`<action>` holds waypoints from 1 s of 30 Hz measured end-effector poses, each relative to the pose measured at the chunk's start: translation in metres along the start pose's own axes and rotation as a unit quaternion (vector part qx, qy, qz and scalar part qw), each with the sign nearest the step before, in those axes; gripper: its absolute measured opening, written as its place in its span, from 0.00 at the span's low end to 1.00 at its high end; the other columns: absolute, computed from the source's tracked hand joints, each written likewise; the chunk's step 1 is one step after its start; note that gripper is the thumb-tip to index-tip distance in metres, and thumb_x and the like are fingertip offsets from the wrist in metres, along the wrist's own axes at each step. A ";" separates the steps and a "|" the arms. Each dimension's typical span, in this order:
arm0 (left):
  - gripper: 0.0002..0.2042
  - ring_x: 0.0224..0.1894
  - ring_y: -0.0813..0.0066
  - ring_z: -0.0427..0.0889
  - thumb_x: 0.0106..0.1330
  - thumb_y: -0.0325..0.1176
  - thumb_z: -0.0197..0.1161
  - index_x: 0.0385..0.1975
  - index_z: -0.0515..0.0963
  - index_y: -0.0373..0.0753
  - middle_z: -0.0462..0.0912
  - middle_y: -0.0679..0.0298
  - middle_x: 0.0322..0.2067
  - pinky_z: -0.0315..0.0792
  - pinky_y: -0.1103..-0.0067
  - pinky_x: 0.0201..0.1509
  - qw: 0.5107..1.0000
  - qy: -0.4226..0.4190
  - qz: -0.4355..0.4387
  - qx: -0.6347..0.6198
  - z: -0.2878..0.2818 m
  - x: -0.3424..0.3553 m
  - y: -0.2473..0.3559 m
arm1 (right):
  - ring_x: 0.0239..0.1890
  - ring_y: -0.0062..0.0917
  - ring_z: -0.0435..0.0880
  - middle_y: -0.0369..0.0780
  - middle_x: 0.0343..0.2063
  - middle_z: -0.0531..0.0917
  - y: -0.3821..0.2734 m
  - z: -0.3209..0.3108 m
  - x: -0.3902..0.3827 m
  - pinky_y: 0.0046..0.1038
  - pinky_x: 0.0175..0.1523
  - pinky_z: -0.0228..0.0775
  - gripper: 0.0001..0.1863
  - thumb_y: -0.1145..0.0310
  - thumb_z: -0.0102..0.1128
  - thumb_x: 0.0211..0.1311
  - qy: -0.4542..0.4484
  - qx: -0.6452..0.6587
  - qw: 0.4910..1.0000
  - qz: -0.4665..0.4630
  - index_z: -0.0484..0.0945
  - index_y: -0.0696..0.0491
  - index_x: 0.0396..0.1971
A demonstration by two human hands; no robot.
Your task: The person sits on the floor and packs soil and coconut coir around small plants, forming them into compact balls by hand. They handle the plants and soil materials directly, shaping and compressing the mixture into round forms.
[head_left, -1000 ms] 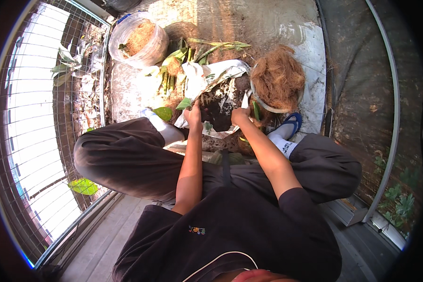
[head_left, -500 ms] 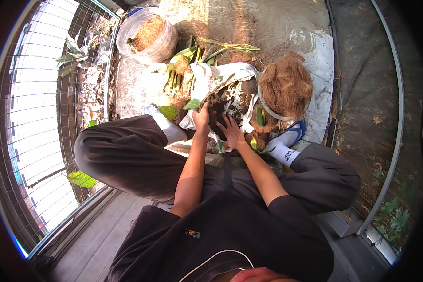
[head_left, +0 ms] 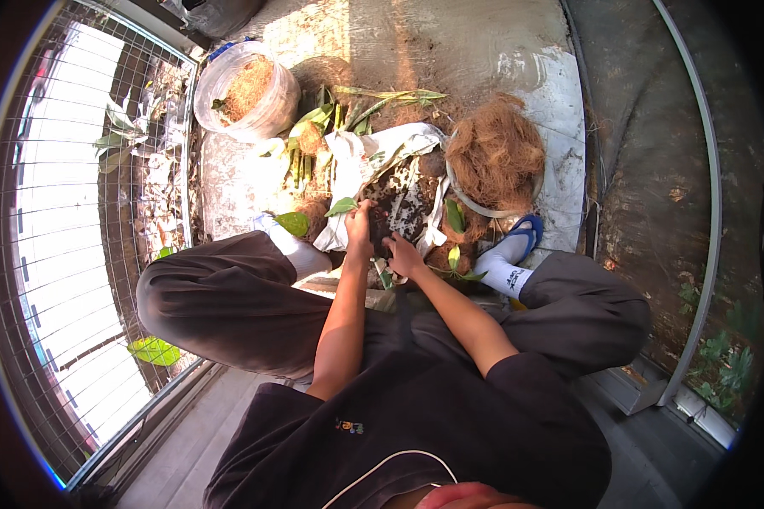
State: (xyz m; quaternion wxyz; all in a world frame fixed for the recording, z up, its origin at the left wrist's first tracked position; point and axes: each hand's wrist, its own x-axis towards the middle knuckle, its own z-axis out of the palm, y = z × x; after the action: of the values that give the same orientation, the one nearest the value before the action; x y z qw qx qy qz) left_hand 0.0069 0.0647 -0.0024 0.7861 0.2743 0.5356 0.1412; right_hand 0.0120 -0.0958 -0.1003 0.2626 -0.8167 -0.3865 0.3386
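My left hand (head_left: 359,227) is closed over the near edge of a white sack (head_left: 406,140) laid open with dark soil (head_left: 403,204) on it. A green leaf (head_left: 342,206) pokes out beside its thumb, apparently from a leafy plant in its grip; the lower part is hidden. Just right of it, my right hand (head_left: 405,257) has its fingers curled inward at the dark soil. Whatever its fingertips hold cannot be made out. Below the hands, a green-and-white strip (head_left: 384,273) hangs near my lap.
A bucket heaped with brown coconut fibre (head_left: 494,153) stands to the right, a clear tub (head_left: 255,93) at far left. Long cut leaves (head_left: 301,165) lie between them. Small potted plants (head_left: 455,216) sit near my right foot (head_left: 509,254). Wire mesh (head_left: 68,220) borders the left.
My right hand has drawn back toward me, its spread fingers now curled. My left hand stays beside the leaf. The whole view has shifted slightly.
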 end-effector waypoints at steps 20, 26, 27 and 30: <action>0.04 0.28 0.65 0.81 0.64 0.28 0.57 0.31 0.74 0.33 0.78 0.57 0.26 0.78 0.72 0.34 0.985 -0.085 0.026 -0.145 0.021 -0.010 0.017 | 0.08 0.21 0.57 0.30 0.13 0.66 -0.091 -0.164 0.003 0.25 0.13 0.44 0.23 0.49 0.53 0.69 0.084 0.755 0.608 0.233 0.63 0.43 0.16; 0.04 0.29 0.66 0.81 0.64 0.27 0.56 0.31 0.74 0.34 0.78 0.59 0.26 0.77 0.72 0.36 0.988 -0.112 0.038 -0.097 0.022 -0.013 0.017 | 0.08 0.22 0.63 0.31 0.07 0.61 -0.094 -0.168 0.006 0.24 0.13 0.47 0.25 0.52 0.49 0.70 -0.003 0.835 0.523 0.171 0.59 0.44 0.12; 0.03 0.29 0.66 0.81 0.64 0.27 0.56 0.31 0.74 0.34 0.78 0.59 0.26 0.77 0.72 0.37 0.988 -0.115 0.033 -0.100 0.021 -0.012 0.016 | 0.08 0.23 0.63 0.31 0.07 0.60 -0.094 -0.165 0.008 0.24 0.13 0.47 0.25 0.53 0.48 0.70 0.003 0.844 0.508 0.170 0.59 0.44 0.12; 0.05 0.32 0.66 0.80 0.65 0.31 0.57 0.35 0.74 0.37 0.78 0.59 0.29 0.77 0.72 0.38 0.988 -0.128 0.035 -0.079 0.018 -0.007 0.011 | 0.06 0.22 0.56 0.31 0.06 0.57 -0.094 -0.152 0.013 0.24 0.13 0.44 0.27 0.52 0.47 0.71 -0.004 0.863 0.487 0.130 0.56 0.44 0.11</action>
State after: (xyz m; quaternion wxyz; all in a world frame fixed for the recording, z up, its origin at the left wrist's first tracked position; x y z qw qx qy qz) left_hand 0.0211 0.0652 0.0148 0.8618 0.2455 0.4082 0.1744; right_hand 0.0907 -0.0582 0.0565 0.7877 -0.2202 0.2091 0.5361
